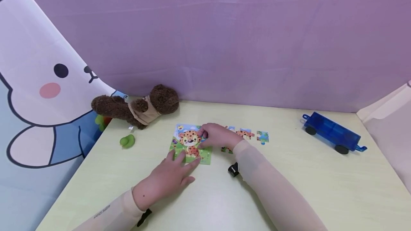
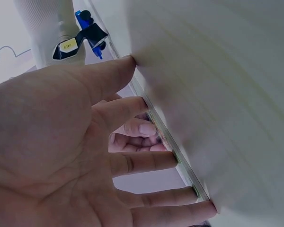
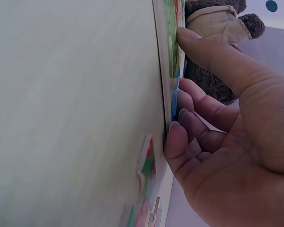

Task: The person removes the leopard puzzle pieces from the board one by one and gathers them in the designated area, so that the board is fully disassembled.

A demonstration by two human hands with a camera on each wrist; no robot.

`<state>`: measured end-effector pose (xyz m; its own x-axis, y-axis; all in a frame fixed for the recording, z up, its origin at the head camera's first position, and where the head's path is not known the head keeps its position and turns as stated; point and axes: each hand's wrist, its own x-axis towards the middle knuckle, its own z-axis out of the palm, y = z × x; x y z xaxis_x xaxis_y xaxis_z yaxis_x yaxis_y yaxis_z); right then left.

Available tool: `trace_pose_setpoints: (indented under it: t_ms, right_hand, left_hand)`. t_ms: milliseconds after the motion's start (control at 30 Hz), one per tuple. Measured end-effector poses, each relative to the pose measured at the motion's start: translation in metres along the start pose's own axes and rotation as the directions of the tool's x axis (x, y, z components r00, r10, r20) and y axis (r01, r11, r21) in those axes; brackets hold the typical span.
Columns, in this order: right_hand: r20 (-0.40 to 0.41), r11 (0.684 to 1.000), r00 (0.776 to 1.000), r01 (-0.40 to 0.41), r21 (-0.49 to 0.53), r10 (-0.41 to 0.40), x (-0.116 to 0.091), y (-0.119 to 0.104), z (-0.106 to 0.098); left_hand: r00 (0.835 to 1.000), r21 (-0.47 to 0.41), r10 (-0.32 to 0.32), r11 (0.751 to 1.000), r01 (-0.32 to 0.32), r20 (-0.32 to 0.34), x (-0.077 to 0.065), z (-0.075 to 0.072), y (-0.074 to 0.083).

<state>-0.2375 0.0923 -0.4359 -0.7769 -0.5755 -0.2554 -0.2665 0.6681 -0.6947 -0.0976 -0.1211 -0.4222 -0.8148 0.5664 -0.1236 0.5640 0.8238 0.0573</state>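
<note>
A square leopard-cub picture puzzle [image 1: 189, 145] lies flat before me in the head view. My left hand [image 1: 166, 177] is spread out, its fingertips resting on the puzzle's near-left part; the left wrist view shows the straight fingers [image 2: 146, 163] at the edge. From the right, my right hand [image 1: 218, 136] reaches over the puzzle's upper right. Its thumb touches the picture and its other fingers [image 3: 176, 142] bend at the edge; I cannot tell whether they pinch a piece. Loose jigsaw pieces lie to the right: one blue-green [image 1: 263, 137], another with leopard spots [image 1: 245, 133], others partly hidden.
A brown plush bear [image 1: 144, 108] in a beige top lies at the back left. Near it is a small green toy [image 1: 127, 141]. A blue wheeled toy wagon [image 1: 334, 131] stands on the right. A purple cloth [image 1: 218, 45] hangs behind the table.
</note>
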Motion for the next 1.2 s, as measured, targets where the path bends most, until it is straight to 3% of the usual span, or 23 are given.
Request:
trace_pose_setpoints:
  t_ms: [367,1200]
  right_hand:
    - [0.024,1.0,1.0,0.015,-0.004,-0.015,0.006,0.006,-0.001]
    - [0.046,0.986,0.998,0.03,0.165,-0.038,0.004,0.011,-0.003]
  left_hand:
    - [1.0,0.001,-0.004,1.0,0.004,0.005,0.0,-0.002,0.0]
    - [1.0,0.001,-0.002,1.0,0.002,0.017,0.001,-0.002,0.001]
